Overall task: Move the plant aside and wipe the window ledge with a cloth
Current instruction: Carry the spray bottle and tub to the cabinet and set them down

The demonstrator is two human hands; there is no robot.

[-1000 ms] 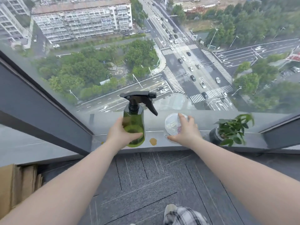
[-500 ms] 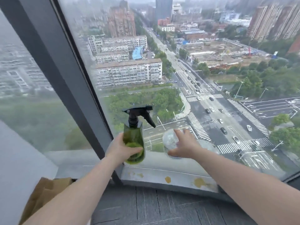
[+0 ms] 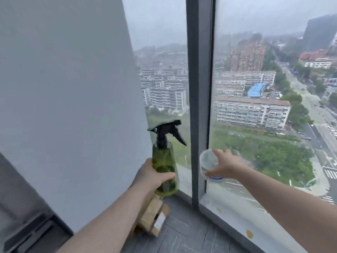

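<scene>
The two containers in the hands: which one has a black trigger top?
The green spray bottle in the left hand; the right hand holds a clear round container.

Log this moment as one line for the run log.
left hand: holds green spray bottle upright | right hand: holds clear container | ledge: yellow spots, unwiped | plant: out of view

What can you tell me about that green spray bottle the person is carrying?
The translucent green plastic spray bottle has a black trigger nozzle on a black collar, the nozzle pointing right, toward the grey window post. It stands roughly upright, lifted in the air in front of the pale wall and window glass. The left hand grips its lower body, fingers wrapped round the front. Its contents are hard to make out through the tinted plastic.
</scene>
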